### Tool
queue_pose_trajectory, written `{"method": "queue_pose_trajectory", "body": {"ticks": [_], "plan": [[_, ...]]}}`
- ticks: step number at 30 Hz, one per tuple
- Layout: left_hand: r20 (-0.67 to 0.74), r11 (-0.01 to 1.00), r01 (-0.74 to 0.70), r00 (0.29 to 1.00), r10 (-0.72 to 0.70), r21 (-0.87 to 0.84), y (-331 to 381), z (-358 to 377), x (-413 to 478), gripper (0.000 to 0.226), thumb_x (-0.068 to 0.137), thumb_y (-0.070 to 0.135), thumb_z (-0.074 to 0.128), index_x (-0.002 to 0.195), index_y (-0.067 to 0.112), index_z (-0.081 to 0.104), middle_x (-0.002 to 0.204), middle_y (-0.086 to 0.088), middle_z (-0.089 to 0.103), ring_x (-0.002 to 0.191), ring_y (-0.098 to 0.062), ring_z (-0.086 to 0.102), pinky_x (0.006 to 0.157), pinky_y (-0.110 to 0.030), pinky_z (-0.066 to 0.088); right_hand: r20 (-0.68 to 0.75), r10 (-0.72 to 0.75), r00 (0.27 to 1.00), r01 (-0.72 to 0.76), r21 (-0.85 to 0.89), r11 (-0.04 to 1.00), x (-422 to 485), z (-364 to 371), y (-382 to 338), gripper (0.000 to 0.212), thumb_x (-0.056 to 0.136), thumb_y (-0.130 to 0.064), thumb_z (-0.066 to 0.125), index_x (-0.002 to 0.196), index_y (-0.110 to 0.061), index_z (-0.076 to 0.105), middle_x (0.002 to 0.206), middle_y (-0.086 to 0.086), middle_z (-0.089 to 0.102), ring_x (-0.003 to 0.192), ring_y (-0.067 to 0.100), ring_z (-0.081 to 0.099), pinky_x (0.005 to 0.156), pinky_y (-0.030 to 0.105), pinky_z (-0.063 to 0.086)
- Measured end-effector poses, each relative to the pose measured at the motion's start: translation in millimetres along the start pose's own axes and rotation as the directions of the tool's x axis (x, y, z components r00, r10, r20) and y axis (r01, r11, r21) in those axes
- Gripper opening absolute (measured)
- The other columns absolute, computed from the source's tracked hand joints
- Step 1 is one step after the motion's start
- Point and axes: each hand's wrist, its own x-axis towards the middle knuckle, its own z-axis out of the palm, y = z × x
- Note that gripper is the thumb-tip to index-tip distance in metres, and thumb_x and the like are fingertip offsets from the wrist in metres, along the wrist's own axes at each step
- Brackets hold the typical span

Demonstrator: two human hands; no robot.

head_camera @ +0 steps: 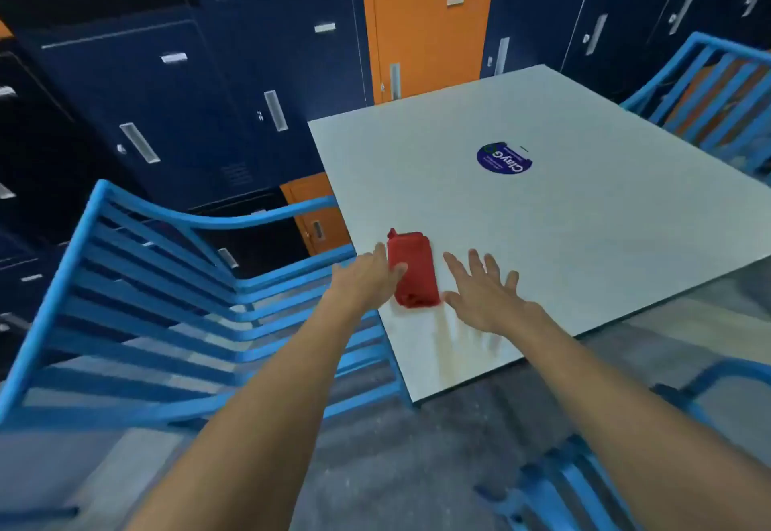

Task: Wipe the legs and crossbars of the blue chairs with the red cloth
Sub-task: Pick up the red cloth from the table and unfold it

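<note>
A folded red cloth [413, 268] lies on the white table [563, 217] near its front-left corner. My left hand [367, 280] rests against the cloth's left side, thumb over its edge, fingers not closed around it. My right hand [484, 293] hovers just right of the cloth, fingers spread, palm down, holding nothing. A blue slatted chair [137, 301] stands at the table's left side, its seat and backrest visible, its legs hidden. A second blue chair [709, 101] is at the far right, and part of a third [584, 480] shows at the bottom right.
Dark blue lockers [167, 92] and orange locker doors [425, 26] line the wall behind the table. A round blue sticker [504, 158] sits on the tabletop. Grey floor [417, 468] shows between the chairs below my arms.
</note>
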Motion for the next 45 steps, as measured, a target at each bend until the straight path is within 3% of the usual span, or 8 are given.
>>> {"method": "queue_pose_trajectory", "body": {"ticks": [4, 9, 17, 21, 26, 31, 38, 45], "plan": [[-0.026, 0.995, 0.062, 0.998, -0.064, -0.079, 1.5, 37.1, 29.3, 0.054, 0.098, 0.052, 0.029, 0.123, 0.009, 0.049, 0.125, -0.013, 0.056, 0.115, -0.033, 0.052, 0.101, -0.058, 0.035, 0.043, 0.028, 0.999, -0.027, -0.009, 1.0, 19.7, 25.6, 6.0, 0.055, 0.102, -0.039, 0.028, 0.151, -0.026, 0.008, 0.158, 0.015, -0.01, 0.145, 0.037, -0.012, 0.111, 0.059, 0.001], [-0.061, 0.973, 0.206, 0.975, -0.213, -0.108, 14.7, 65.7, 53.8, 0.063, 0.097, 0.054, 0.03, 0.137, 0.007, 0.04, 0.143, -0.014, 0.038, 0.139, -0.037, 0.024, 0.109, -0.065, 0.012, -0.072, -0.028, 0.997, 0.031, 0.05, 0.998, 39.6, 38.8, 7.9, 0.037, 0.1, -0.035, 0.037, 0.135, -0.026, 0.042, 0.158, 0.017, 0.0, 0.144, 0.036, -0.005, 0.11, 0.057, 0.004], [-0.248, 0.837, 0.102, 0.93, -0.273, -0.537, 22.7, 76.1, 69.5, 0.039, 0.085, 0.021, 0.049, 0.115, -0.004, 0.05, 0.113, -0.023, 0.058, 0.102, -0.039, 0.059, 0.085, -0.048, 0.052, -0.242, -0.074, 0.967, 0.158, 0.347, 0.925, 34.8, 49.1, 3.0, 0.035, 0.086, -0.008, 0.046, 0.118, -0.013, 0.06, 0.121, 0.015, 0.053, 0.115, 0.034, 0.045, 0.094, 0.041, 0.037], [-0.15, 0.721, 0.107, 0.947, -0.283, -0.684, 28.5, 82.2, 54.2, 0.034, 0.082, 0.014, 0.051, 0.106, -0.008, 0.058, 0.09, -0.021, 0.061, 0.074, -0.032, 0.061, 0.055, -0.036, 0.048, 0.001, 0.254, 0.967, -0.079, 0.951, 0.299, 27.2, 46.3, -12.2, 0.024, 0.073, -0.008, 0.052, 0.089, 0.0, 0.067, 0.078, 0.014, 0.068, 0.068, 0.029, 0.061, 0.063, 0.033, 0.052], [0.08, 0.272, 0.151, 0.963, -0.256, -0.95, 38.1, 78.5, 8.2, 0.014, 0.082, 0.008, 0.068, 0.093, 0.005, 0.06, 0.08, -0.012, 0.066, 0.066, -0.022, 0.063, 0.064, -0.029, 0.056, 0.168, 0.21, 0.963, -0.111, 0.96, -0.256, 8.8, 36.3, 0.2, 0.017, 0.083, -0.024, 0.066, 0.088, -0.011, 0.057, 0.079, 0.007, 0.062, 0.068, 0.025, 0.062, 0.051, 0.028, 0.049], [0.208, -0.1, 0.197, 0.972, -0.109, -0.975, 49.6, 84.0, -37.9, 0.02, 0.082, 0.007, 0.07, 0.099, 0.004, 0.061, 0.105, -0.013, 0.067, 0.098, -0.028, 0.065, 0.088, -0.046, 0.054, 0.166, 0.061, 0.984, -0.147, 0.961, -0.235, -21.5, 35.2, 28.3, 0.021, 0.082, -0.01, 0.061, 0.102, -0.007, 0.061, 0.087, 0.013, 0.063, 0.069, 0.029, 0.063, 0.053, 0.041, 0.054], [0.271, -0.075, 0.279, 0.957, 0.1, -0.957, 69.1, 90.2, -71.6, 0.037, 0.084, 0.04, 0.067, 0.113, 0.018, 0.064, 0.106, -0.004, 0.067, 0.103, -0.022, 0.065, 0.088, -0.046, 0.055, 0.105, -0.03, 0.994, -0.109, 0.981, -0.158, -63.4, 33.3, 63.9, 0.04, 0.08, -0.01, 0.046, 0.116, -0.009, 0.062, 0.105, 0.013, 0.059, 0.093, 0.026, 0.055, 0.087, 0.04, 0.049], [0.385, -0.149, 0.428, 0.889, 0.246, -0.892, 76.3, 142.1, -102.8, 0.034, 0.092, 0.023, 0.058, 0.122, 0.008, 0.059, 0.103, -0.016, 0.07, 0.106, -0.027, 0.067, 0.089, -0.049, 0.054, -0.115, 0.29, 0.95, 0.032, 0.961, 0.275, -128.6, 71.6, 75.2, 0.05, 0.079, -0.006, 0.054, 0.122, -0.032, 0.056, 0.086, -0.003, 0.058, 0.076, 0.011, 0.056, 0.069, 0.026, 0.043]]}}
